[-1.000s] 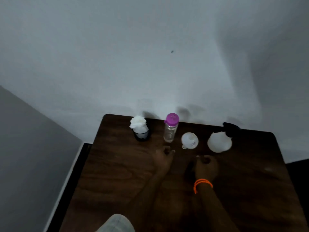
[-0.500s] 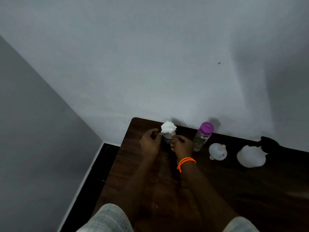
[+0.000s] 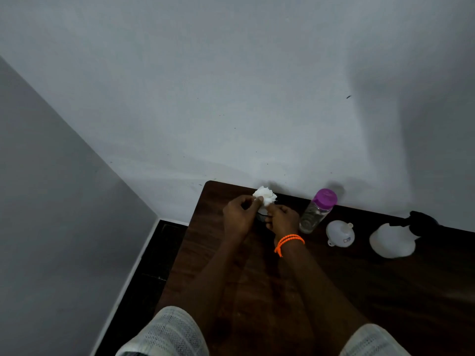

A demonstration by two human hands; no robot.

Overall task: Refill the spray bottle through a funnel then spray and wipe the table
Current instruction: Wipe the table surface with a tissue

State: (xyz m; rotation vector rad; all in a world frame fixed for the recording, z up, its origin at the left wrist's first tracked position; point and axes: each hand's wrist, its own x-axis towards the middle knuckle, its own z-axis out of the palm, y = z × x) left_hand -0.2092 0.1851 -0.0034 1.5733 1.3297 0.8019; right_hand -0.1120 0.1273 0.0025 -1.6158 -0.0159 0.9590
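Near the table's (image 3: 231, 291) far left corner, the left hand (image 3: 237, 218) pinches the white tissue wad (image 3: 264, 196) between thumb and fingertips, while the right hand (image 3: 282, 219) curls around the small dark holder (image 3: 261, 216) beneath it. Along the far edge to the right stand the purple-capped water bottle (image 3: 317, 211), the white funnel (image 3: 340, 232), and the spray bottle (image 3: 393, 240) with its black trigger head.

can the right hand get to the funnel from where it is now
Probably yes. The right hand is at the tissue holder, and the funnel lies on the table to its right. Only the purple-capped bottle stands between them, set farther back, so a path along the nearer side looks open.
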